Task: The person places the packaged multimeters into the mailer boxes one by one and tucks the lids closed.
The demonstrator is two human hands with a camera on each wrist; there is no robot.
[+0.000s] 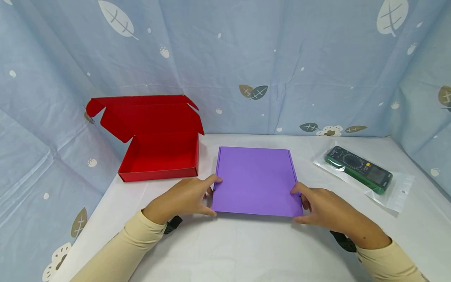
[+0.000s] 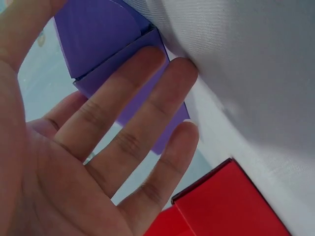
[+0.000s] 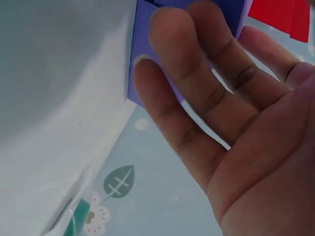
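A purple cardboard box (image 1: 256, 180) with its lid down lies in the middle of the white table. At its left side is my left hand (image 1: 186, 197), index fingertip on the top edge and thumb at the front left corner. In the left wrist view, the extended fingers (image 2: 130, 140) lie against the box's side wall (image 2: 133, 108). My right hand (image 1: 322, 207) mirrors this on the right, its index finger over the top edge and its thumb by the front right corner. The right wrist view shows loosely bent fingers (image 3: 177, 54) along the purple side.
Back left on the table (image 1: 229, 250) stands a red cardboard box (image 1: 158, 174), lid raised and inside bare. To the right lies a black and green multimeter (image 1: 359, 166) in a clear plastic bag (image 1: 398, 196). A blue leaf-print curtain (image 1: 225, 66) hangs behind and at the sides.
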